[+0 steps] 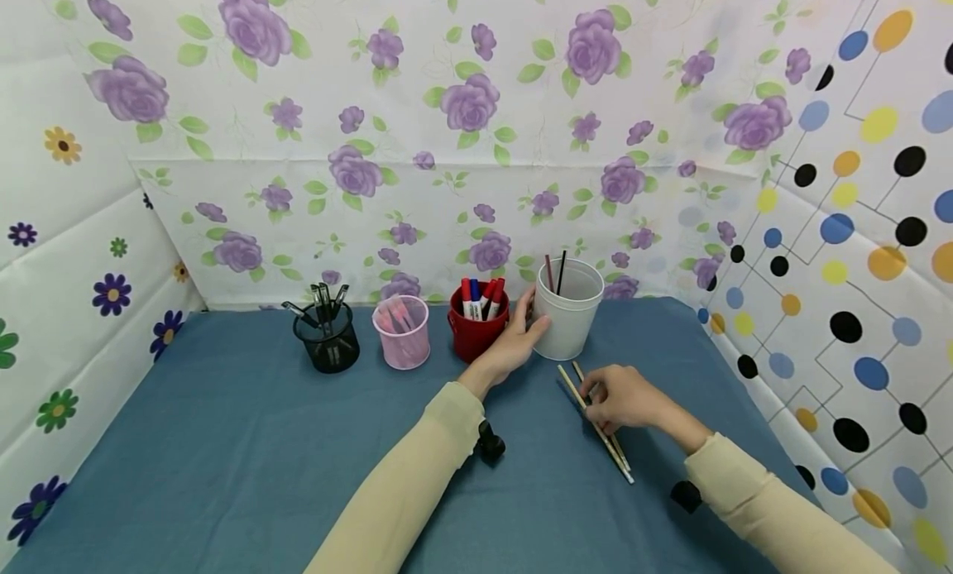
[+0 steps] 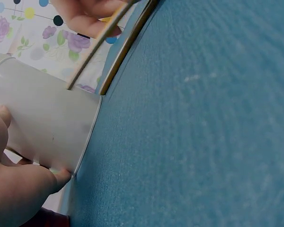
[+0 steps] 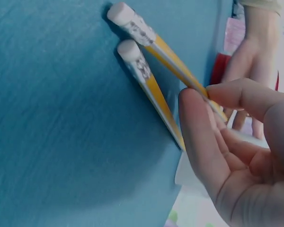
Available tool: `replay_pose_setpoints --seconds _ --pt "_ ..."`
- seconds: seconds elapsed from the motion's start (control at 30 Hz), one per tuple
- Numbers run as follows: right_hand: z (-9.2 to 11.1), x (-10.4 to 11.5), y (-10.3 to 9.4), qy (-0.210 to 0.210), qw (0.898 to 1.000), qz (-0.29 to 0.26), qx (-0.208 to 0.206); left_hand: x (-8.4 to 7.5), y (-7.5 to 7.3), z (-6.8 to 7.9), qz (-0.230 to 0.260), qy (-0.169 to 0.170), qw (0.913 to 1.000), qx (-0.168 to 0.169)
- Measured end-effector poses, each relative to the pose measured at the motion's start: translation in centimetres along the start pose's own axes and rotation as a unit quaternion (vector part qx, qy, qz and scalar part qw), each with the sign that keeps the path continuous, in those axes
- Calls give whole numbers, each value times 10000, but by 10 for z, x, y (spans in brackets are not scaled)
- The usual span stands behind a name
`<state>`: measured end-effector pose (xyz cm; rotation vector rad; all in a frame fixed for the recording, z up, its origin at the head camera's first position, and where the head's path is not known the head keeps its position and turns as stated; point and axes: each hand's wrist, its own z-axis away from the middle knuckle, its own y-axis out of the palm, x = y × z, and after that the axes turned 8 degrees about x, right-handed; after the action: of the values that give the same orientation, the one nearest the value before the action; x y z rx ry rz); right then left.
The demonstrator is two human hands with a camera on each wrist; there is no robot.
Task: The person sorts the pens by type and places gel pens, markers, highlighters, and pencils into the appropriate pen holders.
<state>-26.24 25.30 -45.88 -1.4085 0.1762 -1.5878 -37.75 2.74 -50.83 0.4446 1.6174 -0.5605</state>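
My left hand (image 1: 510, 346) holds the white bucket (image 1: 572, 326) by its left side, thumb in front and other fingers around the back. Two thin sticks, a dark red one and a black one (image 1: 562, 272), lean inside that bucket. In front of it my right hand (image 1: 625, 396) pinches a yellow pencil (image 3: 173, 64) between thumb and forefinger. Its white eraser end points toward me, and its other end is tilted up off the cloth in the left wrist view. A second pencil (image 3: 157, 101), also with a white eraser, lies on the cloth right beside it.
Left of the white bucket stand a red bucket (image 1: 476, 338) of red and blue markers, a pink mesh cup (image 1: 405, 351) with pink items, and a black mesh cup (image 1: 333, 355) with black pens. Blue cloth (image 1: 298, 466) covers the table; patterned sheets hang behind and at the sides.
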Motion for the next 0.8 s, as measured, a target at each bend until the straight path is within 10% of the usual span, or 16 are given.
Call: replay_pose_setpoints --seconds 0.33,0.8 --pt "7 -5 -27 -418 9957 -796 -233 -10 2 7 -86 42 9999 61" --pt "24 4 -91 -959 9776 -731 -1728 -4 1 2 -21 78 10000 35"
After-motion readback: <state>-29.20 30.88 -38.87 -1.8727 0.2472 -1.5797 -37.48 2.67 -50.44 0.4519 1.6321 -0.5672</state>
